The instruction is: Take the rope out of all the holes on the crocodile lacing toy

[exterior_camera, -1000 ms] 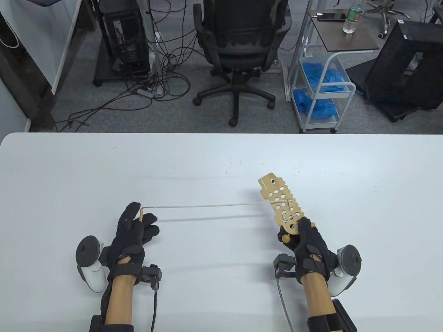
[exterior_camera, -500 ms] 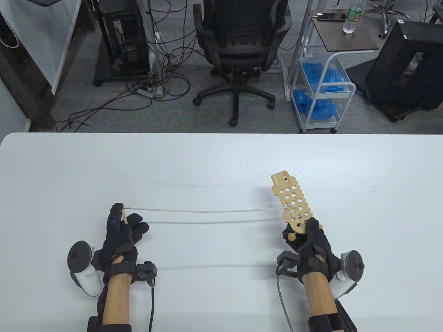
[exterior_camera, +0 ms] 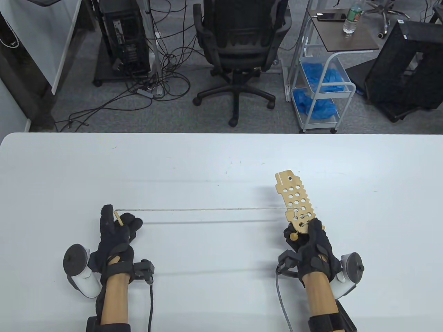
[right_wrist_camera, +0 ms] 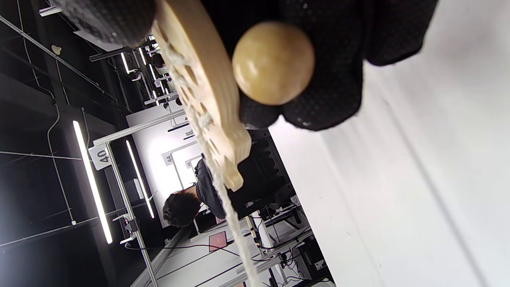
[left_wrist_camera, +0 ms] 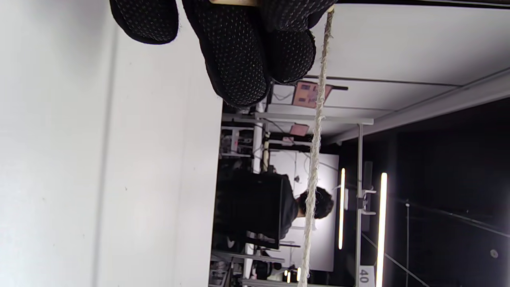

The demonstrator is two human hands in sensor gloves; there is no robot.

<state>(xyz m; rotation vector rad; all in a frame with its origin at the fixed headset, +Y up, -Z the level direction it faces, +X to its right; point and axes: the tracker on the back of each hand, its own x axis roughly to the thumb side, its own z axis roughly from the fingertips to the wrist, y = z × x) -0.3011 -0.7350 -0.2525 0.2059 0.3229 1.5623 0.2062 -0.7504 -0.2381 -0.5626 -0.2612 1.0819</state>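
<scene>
While the right hand [exterior_camera: 313, 243] grips the crocodile toy [exterior_camera: 296, 204] at about 4 o'clock on the counter [exterior_camera: 221, 155], the left hand [exterior_camera: 116, 231] pinches the rope's [exterior_camera: 200, 209] wooden needle [exterior_camera: 118, 218] out at 8 o'clock, rope taut, so mid-unlacing I'd say, next feeding it back through the remaining holes.

This is an office-like lab. Beyond the white surface [exterior_camera: 221, 155] lie grey carpet, an office chair [exterior_camera: 238, 45], a computer tower [exterior_camera: 126, 38] with tangled cables [exterior_camera: 162, 69], and a wheeled cart [exterior_camera: 322, 83] of blue gloves. The wrist views show aluminium frames, strip lights [right_wrist_camera: 91, 179] and a seated person [right_wrist_camera: 187, 203].
</scene>
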